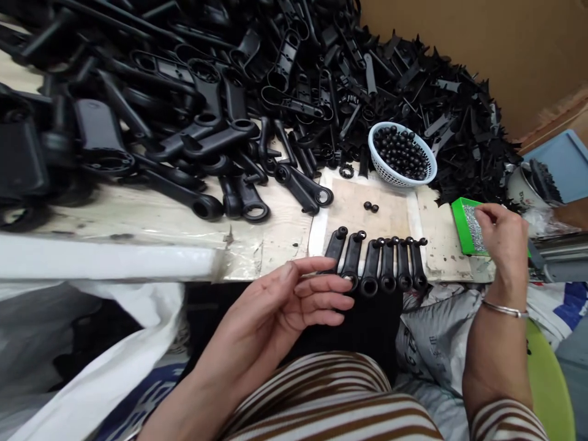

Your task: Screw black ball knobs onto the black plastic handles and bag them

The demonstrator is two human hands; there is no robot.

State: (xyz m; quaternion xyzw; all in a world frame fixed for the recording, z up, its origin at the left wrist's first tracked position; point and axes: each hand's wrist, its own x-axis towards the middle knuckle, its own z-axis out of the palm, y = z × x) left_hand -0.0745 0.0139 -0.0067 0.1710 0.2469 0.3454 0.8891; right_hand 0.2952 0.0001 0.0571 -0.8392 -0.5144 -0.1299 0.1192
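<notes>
Downward view onto a pale wooden table point(275, 242) crowded with black parts. Along the table's near edge, right of its middle, a row of six black crank arms point(353, 254), side by side, with ringed ends at the near edge and small knobs toward the far edge. Over the left end of that row, a left hand point(280, 303), palm partly upturned, thumb and fingers loosely curved around nothing, fingertips in front of the two leftmost crank arms; cannot tell whether touching them. Well apart from it, near the right end of the near edge, a right hand point(505, 236) with a silvery bracelet point(505, 310) at the wrist, fingers bent inward over a bright green tray point(462, 226) of small shiny metal pieces point(472, 225); cannot tell whether pinching any. Beyond the row, two loose black balls point(371, 207) close together, then a pale blue mesh basket point(395, 177) of similar balls. From the table's left side to its far edge, a deep heap of larger black parts point(206, 128); toward the far right corner, a mound of small pointed parts point(454, 122). Below the near edge, to the right, a grey bag point(441, 343) with dark print, too blurred to read; to the left, a white bag point(119, 367) with blue-and-white lettering, only partly visible, illegible.
</notes>
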